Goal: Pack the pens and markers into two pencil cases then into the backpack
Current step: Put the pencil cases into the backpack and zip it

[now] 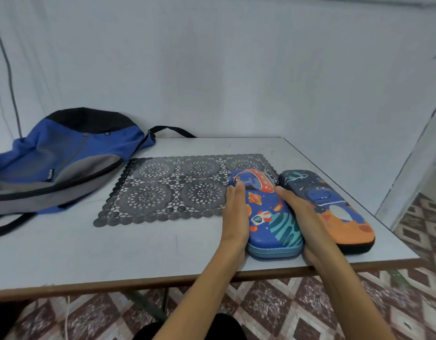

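Two zipped hard pencil cases lie side by side at the table's front right. The blue space-print case (268,212) is flanked by both hands. My left hand (235,212) presses flat along its left side with straight fingers. On its right side, between the two cases, my right hand (302,217) lies straight against it. Just right of that is the dark case (334,209) with an orange base and a dinosaur print, untouched. A blue, grey and black backpack (62,160) lies flat at the table's left. No pens or markers are visible.
A dark lace placemat (173,190) covers the middle of the grey table (114,251), reaching under the blue case's far end. The table's front edge runs just below the cases. A white wall stands behind, and patterned floor tiles show below and at right.
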### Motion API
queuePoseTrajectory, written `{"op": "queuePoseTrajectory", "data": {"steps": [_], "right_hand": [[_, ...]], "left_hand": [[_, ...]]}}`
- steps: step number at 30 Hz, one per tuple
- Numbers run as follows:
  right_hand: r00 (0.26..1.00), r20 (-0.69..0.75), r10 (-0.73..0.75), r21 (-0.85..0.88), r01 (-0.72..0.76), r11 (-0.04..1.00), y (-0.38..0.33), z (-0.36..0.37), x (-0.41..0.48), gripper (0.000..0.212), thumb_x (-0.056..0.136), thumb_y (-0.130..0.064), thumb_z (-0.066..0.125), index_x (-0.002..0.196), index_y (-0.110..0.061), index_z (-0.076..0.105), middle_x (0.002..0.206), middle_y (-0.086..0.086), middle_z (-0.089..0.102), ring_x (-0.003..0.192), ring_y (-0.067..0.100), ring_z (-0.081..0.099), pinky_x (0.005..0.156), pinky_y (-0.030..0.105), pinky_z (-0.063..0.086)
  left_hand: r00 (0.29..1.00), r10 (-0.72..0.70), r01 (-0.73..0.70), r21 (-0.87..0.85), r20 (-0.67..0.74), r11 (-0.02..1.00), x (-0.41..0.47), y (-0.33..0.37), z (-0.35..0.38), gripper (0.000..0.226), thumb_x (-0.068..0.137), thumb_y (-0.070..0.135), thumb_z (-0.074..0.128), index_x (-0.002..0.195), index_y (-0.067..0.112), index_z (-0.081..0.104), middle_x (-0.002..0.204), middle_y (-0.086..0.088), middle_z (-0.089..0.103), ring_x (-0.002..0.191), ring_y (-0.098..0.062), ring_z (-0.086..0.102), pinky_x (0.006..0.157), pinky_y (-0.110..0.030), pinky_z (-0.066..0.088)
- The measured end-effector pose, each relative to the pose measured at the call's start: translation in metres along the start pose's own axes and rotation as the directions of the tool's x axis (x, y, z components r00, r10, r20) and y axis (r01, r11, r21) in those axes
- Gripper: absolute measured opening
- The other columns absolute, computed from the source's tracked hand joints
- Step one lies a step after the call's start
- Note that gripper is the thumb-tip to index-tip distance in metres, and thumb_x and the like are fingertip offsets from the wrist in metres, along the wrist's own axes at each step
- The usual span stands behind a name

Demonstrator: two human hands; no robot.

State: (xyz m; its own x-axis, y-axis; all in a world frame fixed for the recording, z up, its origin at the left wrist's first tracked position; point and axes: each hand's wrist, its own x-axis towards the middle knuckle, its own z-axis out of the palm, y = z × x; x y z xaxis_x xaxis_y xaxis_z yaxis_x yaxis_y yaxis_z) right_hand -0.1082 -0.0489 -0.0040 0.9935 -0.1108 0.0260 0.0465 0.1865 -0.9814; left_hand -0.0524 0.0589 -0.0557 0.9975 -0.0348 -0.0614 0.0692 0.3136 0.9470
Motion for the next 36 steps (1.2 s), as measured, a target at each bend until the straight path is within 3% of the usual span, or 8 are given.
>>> {"op": "queuePoseTrajectory", "data": {"steps": [8,11,13,16,19,24,31,36], "right_hand": [[1.000,-0.019,0.003,0.000,-0.003,1.000,0.001,-0.018,0.001,0.026,0.091,-0.036,0.060,0.104,-0.018,0.072,0.102,0.008,0.074,0.093,0.027,0.072,0.082,0.039,0.053],[1.000,-0.019,0.008,-0.060,-0.009,0.998,0.004,-0.021,0.003,0.052,0.078,-0.053,0.071,0.122,-0.025,0.065,0.120,-0.001,0.069,0.109,0.021,0.066,0.098,0.045,0.049],[1.000,-0.003,0.022,-0.089,-0.022,0.996,0.004,-0.024,0.004,0.071,0.070,-0.059,0.075,0.131,-0.029,0.058,0.128,-0.002,0.064,0.113,0.019,0.064,0.101,0.046,0.047],[1.000,-0.028,0.013,-0.229,-0.019,0.973,-0.002,-0.018,0.003,0.064,0.084,-0.046,0.067,0.142,-0.032,0.045,0.136,-0.004,0.057,0.115,0.016,0.061,0.102,0.044,0.048],[0.980,-0.083,-0.183,-0.440,0.128,0.889,-0.017,0.001,0.001,0.066,0.091,-0.036,0.061,0.150,-0.037,0.030,0.152,-0.012,0.035,0.137,0.011,0.038,0.112,0.036,0.034],[0.959,0.033,-0.282,-0.354,0.275,0.894,-0.034,0.062,0.003,0.068,0.090,-0.033,0.063,0.147,-0.047,0.028,0.154,-0.021,0.026,0.138,0.004,0.030,0.112,0.035,0.029],[0.974,0.221,-0.047,-0.180,0.088,0.980,-0.006,0.183,0.046,0.064,0.091,-0.029,0.063,0.148,-0.037,0.033,0.152,-0.007,0.032,0.128,0.012,0.039,0.104,0.045,0.044],[0.950,0.281,0.135,-0.135,-0.100,0.986,0.031,0.262,0.076,0.072,0.088,-0.029,0.065,0.150,-0.031,0.028,0.152,-0.002,0.033,0.134,0.024,0.037,0.095,0.046,0.049]], "left_hand": [[0.995,0.054,-0.059,0.049,0.085,0.997,-0.014,0.004,0.016,0.115,0.055,0.100,0.043,0.152,0.041,0.025,0.161,0.012,0.025,0.146,-0.013,0.028,0.117,-0.046,0.031],[0.992,0.046,-0.056,0.076,0.120,0.996,-0.021,0.011,0.013,0.108,0.068,0.088,0.041,0.157,0.034,0.009,0.163,0.013,0.013,0.149,-0.013,0.021,0.119,-0.045,0.028],[0.988,0.028,-0.038,0.063,0.154,0.997,-0.020,0.008,0.008,0.100,0.076,0.083,0.047,0.157,0.034,0.012,0.162,0.010,0.018,0.146,-0.015,0.029,0.117,-0.044,0.032],[0.983,-0.011,-0.009,0.107,0.182,0.994,-0.018,0.011,-0.007,0.101,0.072,0.087,0.054,0.154,0.035,0.026,0.161,0.008,0.026,0.144,-0.016,0.035,0.117,-0.044,0.033],[0.989,0.105,-0.127,0.241,0.104,0.962,-0.029,0.038,-0.037,0.068,0.098,0.061,0.034,0.156,0.029,0.019,0.158,0.017,0.018,0.147,-0.005,0.017,0.121,-0.030,0.012],[0.983,0.184,-0.166,0.326,-0.024,0.931,-0.026,0.076,-0.109,0.058,0.102,0.053,0.028,0.155,0.031,0.020,0.160,0.015,0.019,0.147,-0.007,0.017,0.118,-0.031,0.015],[0.924,0.253,-0.174,0.275,-0.286,0.946,-0.027,0.122,-0.230,0.045,0.102,0.051,0.037,0.143,0.033,0.040,0.135,0.024,0.043,0.126,0.000,0.037,0.106,-0.025,0.027],[0.794,0.362,-0.214,0.334,-0.488,0.918,-0.035,0.144,-0.318,0.035,0.104,0.031,0.042,0.134,0.018,0.055,0.134,0.002,0.055,0.124,-0.014,0.049,0.101,-0.027,0.037]]}}
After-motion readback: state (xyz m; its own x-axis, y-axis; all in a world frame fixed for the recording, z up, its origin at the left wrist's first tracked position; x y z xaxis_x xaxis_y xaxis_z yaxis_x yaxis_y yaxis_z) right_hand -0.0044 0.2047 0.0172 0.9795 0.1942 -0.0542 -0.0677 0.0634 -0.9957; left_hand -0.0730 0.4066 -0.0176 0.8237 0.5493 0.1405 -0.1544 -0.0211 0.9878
